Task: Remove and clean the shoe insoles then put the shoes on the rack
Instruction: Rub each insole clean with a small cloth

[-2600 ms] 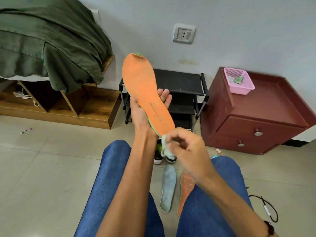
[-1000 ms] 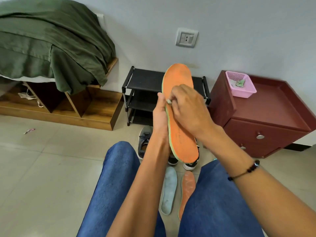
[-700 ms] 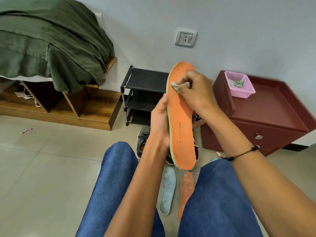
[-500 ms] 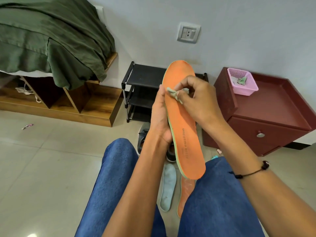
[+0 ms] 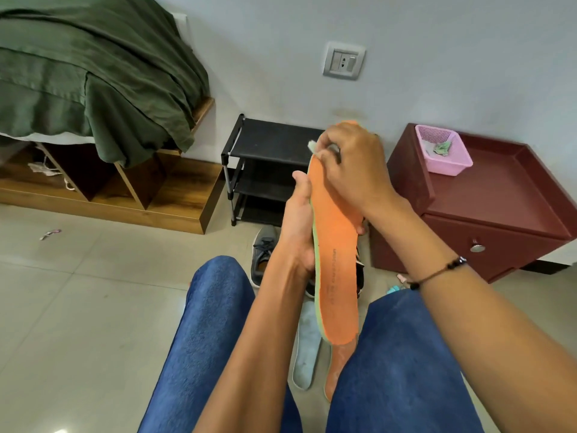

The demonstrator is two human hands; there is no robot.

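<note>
Fingers of the right hand [image 5: 352, 170] pinch a small cloth [image 5: 312, 146] against the far end of an orange insole [image 5: 335, 260]; the left hand [image 5: 298, 226] grips its left edge, long axis running near-to-far. Two more insoles [image 5: 307, 345] lie on the floor between the knees.

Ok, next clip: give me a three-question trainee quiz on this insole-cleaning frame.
1. True or false: the left hand holds the orange insole.
2. What does the right hand pinch against the insole's toe end? A) a brush B) a small wipe C) a shoe
3. Fill in: two more insoles lie on the ___ between the knees.

Key: 1 true; 2 B; 3 floor.
</note>
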